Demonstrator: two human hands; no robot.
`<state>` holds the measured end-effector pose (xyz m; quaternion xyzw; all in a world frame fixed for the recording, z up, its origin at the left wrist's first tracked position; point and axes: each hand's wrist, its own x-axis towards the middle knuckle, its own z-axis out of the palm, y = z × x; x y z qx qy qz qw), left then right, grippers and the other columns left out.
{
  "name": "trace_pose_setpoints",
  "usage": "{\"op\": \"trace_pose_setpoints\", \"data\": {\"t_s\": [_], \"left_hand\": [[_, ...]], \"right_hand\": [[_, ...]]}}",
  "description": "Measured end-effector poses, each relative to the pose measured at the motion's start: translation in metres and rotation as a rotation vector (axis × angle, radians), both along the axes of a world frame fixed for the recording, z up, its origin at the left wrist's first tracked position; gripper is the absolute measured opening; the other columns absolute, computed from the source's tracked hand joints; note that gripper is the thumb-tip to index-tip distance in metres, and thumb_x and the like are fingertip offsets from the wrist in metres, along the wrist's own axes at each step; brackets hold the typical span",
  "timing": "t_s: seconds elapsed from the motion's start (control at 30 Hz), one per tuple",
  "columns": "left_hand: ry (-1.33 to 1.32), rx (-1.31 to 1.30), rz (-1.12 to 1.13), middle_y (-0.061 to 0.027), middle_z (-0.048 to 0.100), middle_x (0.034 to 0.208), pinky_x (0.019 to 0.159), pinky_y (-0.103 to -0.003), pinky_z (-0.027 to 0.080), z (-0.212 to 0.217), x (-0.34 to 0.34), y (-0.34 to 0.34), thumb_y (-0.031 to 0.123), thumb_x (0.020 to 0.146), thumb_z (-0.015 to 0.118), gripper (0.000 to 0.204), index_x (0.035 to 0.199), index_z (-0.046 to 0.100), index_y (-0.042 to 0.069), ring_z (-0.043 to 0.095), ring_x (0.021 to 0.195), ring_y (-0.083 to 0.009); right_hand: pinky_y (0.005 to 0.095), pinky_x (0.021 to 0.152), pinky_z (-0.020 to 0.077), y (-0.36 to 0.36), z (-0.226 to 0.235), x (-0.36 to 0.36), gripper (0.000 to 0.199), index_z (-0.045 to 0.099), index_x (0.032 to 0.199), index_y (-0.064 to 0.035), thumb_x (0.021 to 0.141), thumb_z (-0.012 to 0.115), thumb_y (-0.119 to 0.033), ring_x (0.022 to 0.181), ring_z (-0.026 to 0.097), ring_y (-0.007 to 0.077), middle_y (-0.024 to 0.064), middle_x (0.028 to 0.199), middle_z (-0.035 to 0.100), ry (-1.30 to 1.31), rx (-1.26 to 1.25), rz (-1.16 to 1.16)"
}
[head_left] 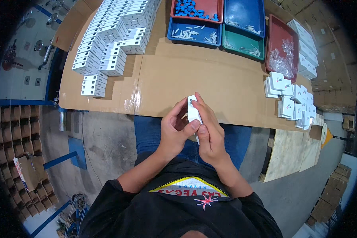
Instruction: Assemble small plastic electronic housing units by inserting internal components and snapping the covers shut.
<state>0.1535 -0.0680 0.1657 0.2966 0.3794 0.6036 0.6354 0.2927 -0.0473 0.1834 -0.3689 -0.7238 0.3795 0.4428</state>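
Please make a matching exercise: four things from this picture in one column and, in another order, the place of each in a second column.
1. small white box
2. stacked white boxes
3. red plastic tray with clear bags
4. loose pile of white boxes

a. table's far left
b. table's near right edge
c. between both hands
d. far right, beside the green tray

Pairs: 1-c, 2-a, 3-d, 4-b

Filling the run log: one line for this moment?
left hand: holds box | right hand: holds box | small white box: above table edge
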Motion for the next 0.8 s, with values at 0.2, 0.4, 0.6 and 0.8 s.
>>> {"op": "trace_pose_setpoints", "data": {"t_s": [0.2, 0.4, 0.6, 0.8], "left_hand": [[-0.016, -0.006, 0.015, -0.0128, 0.057, 0.142, 0.108, -0.033, 0.046, -0.003, 0.003, 0.0, 0.017, 0.091, 0.081, 0.078, 0.153, 0.041, -0.007, 0.056, 0.128, -0.0178], [-0.018, -0.194, -0.011, -0.0104, 0.064, 0.128, 0.103, -0.034, 0.05, -0.006, -0.002, 0.012, 0.034, 0.099, 0.068, 0.058, 0.142, 0.052, -0.002, 0.062, 0.118, -0.0175], [-0.26, -0.44, -0.088, -0.01, 0.065, 0.124, 0.098, -0.042, 0.054, 0.015, -0.012, 0.027, 0.06, 0.107, 0.04, 0.059, 0.136, 0.055, 0.011, 0.066, 0.114, -0.0229], [-0.356, -0.361, -0.226, -0.0102, 0.063, 0.13, 0.1, -0.04, 0.052, 0.021, -0.015, 0.019, 0.06, 0.107, 0.039, 0.065, 0.146, 0.048, 0.01, 0.064, 0.118, -0.0218]], "right_hand": [[0.0486, 0.115, 0.0389, -0.002, -0.005, 0.001, 0.046, 0.053, 0.145, 0.0039, 0.107, 0.046, -0.02, 0.138, 0.051, 0.0456, 0.0301, 0.153, 0.048, 0.006, -0.03, -0.008], [0.0485, 0.118, 0.0345, 0.017, -0.004, 0.018, 0.059, 0.052, 0.15, -0.0028, 0.104, 0.057, -0.039, 0.147, 0.041, 0.0425, 0.0241, 0.158, 0.045, -0.049, -0.162, 0.069], [0.0457, 0.12, 0.0322, 0.026, -0.005, 0.022, 0.079, 0.051, 0.152, -0.0065, 0.09, 0.075, -0.049, 0.144, 0.044, 0.0365, 0.0204, 0.157, 0.046, -0.182, -0.04, 0.112], [0.0418, 0.108, 0.0462, 0.028, -0.013, 0.024, 0.073, 0.063, 0.14, -0.0038, 0.083, 0.083, -0.044, 0.131, 0.058, 0.033, 0.0169, 0.144, 0.059, -0.1, -0.15, 0.13]]}}
